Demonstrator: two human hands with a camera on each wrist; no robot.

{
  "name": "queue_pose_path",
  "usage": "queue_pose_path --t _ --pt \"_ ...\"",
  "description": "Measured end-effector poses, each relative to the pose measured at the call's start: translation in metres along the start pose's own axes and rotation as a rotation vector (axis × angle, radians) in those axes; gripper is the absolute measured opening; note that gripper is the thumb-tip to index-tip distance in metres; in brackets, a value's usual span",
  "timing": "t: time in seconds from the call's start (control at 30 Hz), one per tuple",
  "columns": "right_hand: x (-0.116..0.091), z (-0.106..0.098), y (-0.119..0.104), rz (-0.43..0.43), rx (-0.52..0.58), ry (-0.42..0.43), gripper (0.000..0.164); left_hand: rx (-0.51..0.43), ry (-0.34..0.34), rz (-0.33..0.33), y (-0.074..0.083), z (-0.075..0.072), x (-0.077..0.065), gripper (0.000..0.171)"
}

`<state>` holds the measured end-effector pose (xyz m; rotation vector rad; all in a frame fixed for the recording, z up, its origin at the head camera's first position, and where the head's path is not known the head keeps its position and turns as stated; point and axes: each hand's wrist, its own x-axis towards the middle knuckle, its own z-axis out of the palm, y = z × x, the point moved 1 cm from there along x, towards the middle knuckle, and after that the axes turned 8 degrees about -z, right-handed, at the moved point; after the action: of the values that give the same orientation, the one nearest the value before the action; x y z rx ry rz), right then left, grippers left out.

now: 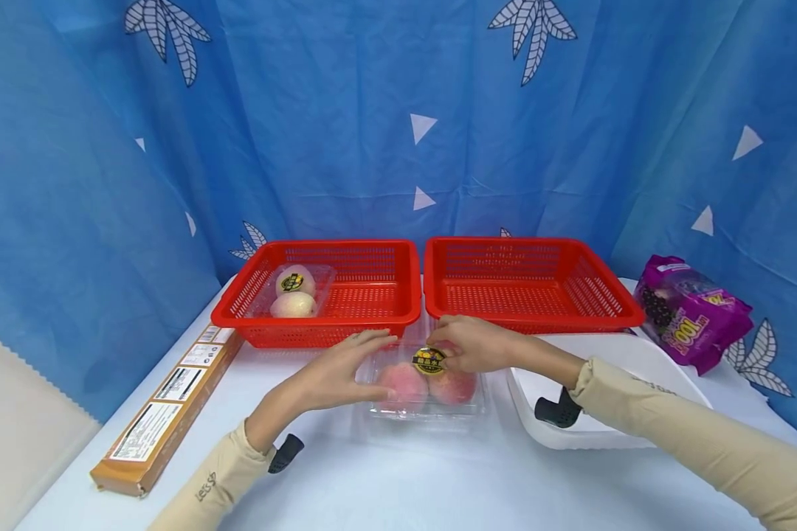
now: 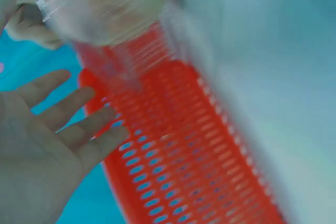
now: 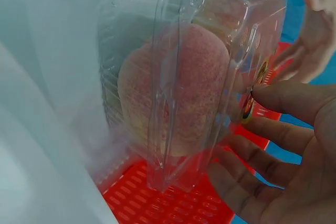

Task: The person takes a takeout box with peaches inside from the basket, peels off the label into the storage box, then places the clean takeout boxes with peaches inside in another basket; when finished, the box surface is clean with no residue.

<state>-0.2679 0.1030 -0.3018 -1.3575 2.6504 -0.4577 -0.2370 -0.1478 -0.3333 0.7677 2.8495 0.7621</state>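
Blue curtain closes off the back of the workspace, and from my remote seat I look down on a pale-covered table. Front and centre sits the clear fruit box, just in front of two red baskets, the left basket and the right basket; placed there, I judge, so both arms reach it easily. Its round label faces up, where my right hand works: the fingers are parted and slightly bent, their tips at the label, probably for fine control. My left hand has its fingers spread wide at the box's left side, thumb low, as if to keep it from sliding; blur in the left wrist view leaves me unsure whether it touches.

A similar fruit pack lies in the left basket. The white tray stands under my right forearm, the purple bag beyond it, and the long carton along the left edge, all leaving the middle accessible.
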Motion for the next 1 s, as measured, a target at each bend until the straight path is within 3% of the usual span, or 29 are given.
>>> queue_pose_path --t 0.3,0.63,1.0 --pt "-0.001 0.002 0.001 -0.002 -0.019 0.054 0.031 -0.019 -0.032 0.002 -0.004 0.018 0.015 0.085" --pt "0.007 0.006 0.002 0.011 -0.016 0.094 0.017 -0.001 0.020 -0.012 -0.009 0.024 0.015 0.087" --pt "0.013 0.006 -0.002 -0.042 0.014 0.113 0.010 -0.003 0.007 -0.004 -0.007 0.025 0.014 0.087"
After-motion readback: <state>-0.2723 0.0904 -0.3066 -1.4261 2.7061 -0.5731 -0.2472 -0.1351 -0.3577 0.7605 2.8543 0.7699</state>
